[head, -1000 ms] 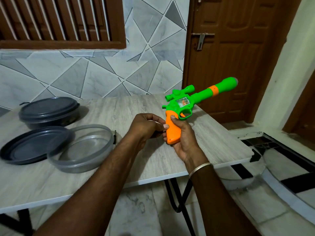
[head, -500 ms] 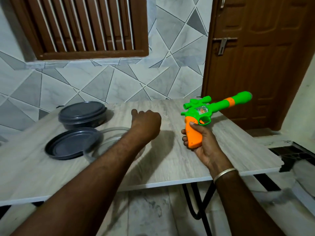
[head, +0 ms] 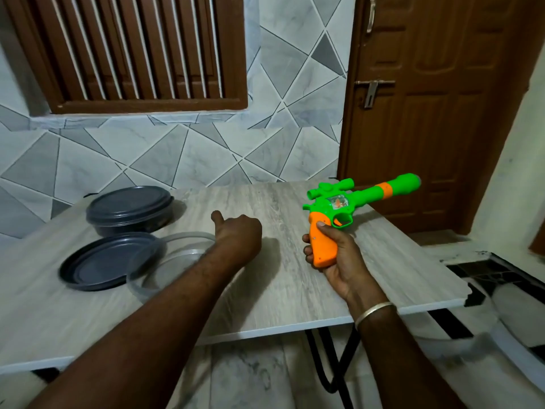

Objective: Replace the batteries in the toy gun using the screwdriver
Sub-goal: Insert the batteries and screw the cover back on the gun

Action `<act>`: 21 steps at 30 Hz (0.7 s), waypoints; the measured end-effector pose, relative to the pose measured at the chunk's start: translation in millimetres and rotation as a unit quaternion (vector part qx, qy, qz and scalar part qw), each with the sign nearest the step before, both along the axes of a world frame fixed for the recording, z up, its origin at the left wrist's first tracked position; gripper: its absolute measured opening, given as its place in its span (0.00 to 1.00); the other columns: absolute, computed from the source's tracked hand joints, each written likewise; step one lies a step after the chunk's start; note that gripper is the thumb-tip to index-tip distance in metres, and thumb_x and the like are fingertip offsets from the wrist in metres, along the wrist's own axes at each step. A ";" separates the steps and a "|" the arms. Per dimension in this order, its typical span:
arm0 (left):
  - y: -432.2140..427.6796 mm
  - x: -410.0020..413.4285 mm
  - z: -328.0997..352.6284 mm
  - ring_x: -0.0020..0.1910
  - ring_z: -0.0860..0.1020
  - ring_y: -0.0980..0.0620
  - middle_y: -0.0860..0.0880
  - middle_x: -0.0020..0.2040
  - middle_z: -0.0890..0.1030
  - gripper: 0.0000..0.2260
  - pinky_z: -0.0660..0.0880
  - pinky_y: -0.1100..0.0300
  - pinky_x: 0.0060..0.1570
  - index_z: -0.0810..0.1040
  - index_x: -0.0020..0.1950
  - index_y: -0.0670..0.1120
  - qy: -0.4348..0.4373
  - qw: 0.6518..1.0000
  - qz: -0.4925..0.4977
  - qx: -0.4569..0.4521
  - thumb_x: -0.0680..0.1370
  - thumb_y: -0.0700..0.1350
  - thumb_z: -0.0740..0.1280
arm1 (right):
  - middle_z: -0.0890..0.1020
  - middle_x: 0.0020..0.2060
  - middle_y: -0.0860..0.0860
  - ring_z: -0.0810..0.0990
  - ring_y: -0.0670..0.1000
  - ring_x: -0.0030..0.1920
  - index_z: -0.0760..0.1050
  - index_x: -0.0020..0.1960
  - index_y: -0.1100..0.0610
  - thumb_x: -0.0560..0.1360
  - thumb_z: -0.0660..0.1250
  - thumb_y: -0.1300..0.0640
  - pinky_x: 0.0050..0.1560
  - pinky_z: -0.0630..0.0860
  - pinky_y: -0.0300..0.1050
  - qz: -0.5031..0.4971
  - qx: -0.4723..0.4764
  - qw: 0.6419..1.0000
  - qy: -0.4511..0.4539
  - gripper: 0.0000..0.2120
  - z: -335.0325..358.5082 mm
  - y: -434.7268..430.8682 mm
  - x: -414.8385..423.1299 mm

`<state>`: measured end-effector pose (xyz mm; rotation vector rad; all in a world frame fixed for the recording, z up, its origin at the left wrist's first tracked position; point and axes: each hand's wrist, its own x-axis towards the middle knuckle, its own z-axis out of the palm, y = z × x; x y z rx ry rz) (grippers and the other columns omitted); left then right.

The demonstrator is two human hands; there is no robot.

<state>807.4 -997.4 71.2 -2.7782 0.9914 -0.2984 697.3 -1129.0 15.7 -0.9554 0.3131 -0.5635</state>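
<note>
The toy gun (head: 351, 202) is green with an orange grip and an orange band on its barrel. My right hand (head: 339, 261) is wrapped around the orange grip and holds the gun above the table's right part, barrel pointing up to the right. My left hand (head: 239, 234) hovers over the middle of the table (head: 295, 284) with its fingers curled into a fist and the thumb sticking out; I see nothing in it. No screwdriver or batteries are in view.
A closed dark round container (head: 129, 208) stands at the back left. In front of it lie a dark lid (head: 109, 261) and a clear round bowl (head: 171, 267), partly behind my left forearm. A wooden door (head: 436, 113) is at the right, beyond the table edge.
My left hand has left the gun's grip and moved left over the table, closing into a fist. The right hand keeps holding the gun. The view has tilted up and shifted left.
</note>
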 end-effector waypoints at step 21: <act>-44.4 -30.7 -37.4 0.42 0.85 0.49 0.47 0.43 0.86 0.07 0.82 0.52 0.48 0.86 0.51 0.44 0.277 0.712 -0.219 -0.607 0.74 0.39 0.72 | 0.81 0.41 0.57 0.78 0.51 0.29 0.75 0.62 0.63 0.79 0.62 0.57 0.27 0.74 0.40 -0.031 0.020 0.999 -0.027 0.14 -3.1 -4.3 4.8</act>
